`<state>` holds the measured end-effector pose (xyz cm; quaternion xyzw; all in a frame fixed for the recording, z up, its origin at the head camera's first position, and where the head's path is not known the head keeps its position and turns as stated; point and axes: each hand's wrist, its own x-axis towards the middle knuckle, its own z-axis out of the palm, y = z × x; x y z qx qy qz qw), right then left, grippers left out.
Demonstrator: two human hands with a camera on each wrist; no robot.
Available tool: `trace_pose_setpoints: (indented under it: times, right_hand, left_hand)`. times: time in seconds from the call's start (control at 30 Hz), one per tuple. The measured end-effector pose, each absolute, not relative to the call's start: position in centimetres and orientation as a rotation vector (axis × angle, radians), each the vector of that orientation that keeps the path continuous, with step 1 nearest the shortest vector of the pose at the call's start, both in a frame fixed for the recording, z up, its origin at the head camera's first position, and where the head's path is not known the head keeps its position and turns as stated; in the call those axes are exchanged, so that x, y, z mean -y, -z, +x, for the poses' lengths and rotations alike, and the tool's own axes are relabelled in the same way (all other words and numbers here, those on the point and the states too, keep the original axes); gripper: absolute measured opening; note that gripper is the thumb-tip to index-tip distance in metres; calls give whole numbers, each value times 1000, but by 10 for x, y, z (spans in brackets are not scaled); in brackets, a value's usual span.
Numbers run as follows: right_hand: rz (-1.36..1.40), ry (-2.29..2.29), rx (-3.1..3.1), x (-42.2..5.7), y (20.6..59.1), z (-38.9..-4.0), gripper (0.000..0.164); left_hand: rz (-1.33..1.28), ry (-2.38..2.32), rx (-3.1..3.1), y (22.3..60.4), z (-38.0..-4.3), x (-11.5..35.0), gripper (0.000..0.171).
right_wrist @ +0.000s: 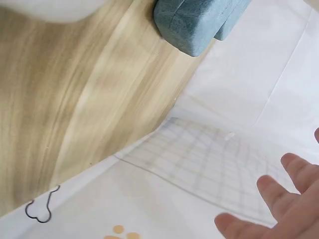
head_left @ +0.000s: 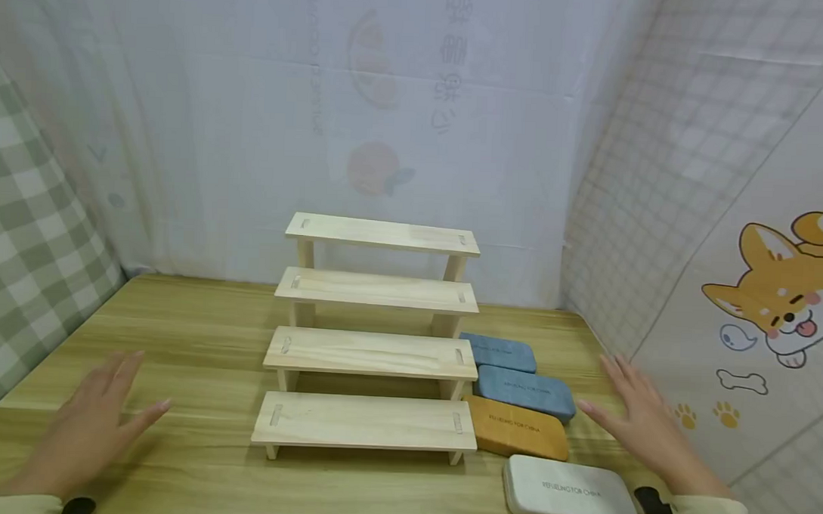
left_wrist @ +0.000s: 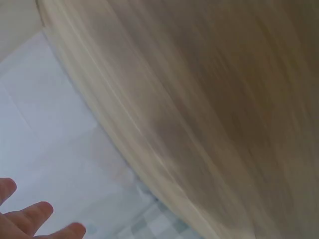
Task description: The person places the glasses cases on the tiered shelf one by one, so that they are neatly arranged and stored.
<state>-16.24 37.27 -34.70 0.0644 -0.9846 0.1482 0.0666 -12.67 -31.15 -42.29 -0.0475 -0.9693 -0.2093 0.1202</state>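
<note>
My left hand point(head_left: 96, 420) hovers over the left part of the table with its fingers spread and nothing in it. On the other side, my right hand point(head_left: 647, 424) is held with extended fingers just right of a row of cases. Nearest to it are a blue case point(head_left: 525, 389) and a white case point(head_left: 569, 493). Between these two lies an orange case point(head_left: 517, 427); another blue case point(head_left: 500, 352) is at the back. A pale wooden four-step rack point(head_left: 365, 422) stands mid-table, left of the cases. Fingertips point(right_wrist: 269, 186) show in the right wrist view.
The wood-grain table point(head_left: 196, 370) meets a white curtain point(head_left: 217, 167) behind. Green checked cloth point(head_left: 18, 220) slopes along the left side. A white sheet with a cartoon dog point(head_left: 791, 300) borders the right side.
</note>
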Motion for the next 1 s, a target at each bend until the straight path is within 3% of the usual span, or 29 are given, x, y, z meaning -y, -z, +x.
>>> trace_pose_setpoints:
  times: [0.4,0.67,1.0]
  right_hand:
    - [207,-909,2991,-393,359,-151,91]
    - [284,-1028,3077,-406,369,-144,81]
    - [315,-1375,3227,-427,385,-142,78]
  left_hand:
    - [-75,1209,2900,415,-128,285,81]
    - [-77,1581,2787,414,-126,265,67]
    - [13,2061,2672,414,-131,243,70]
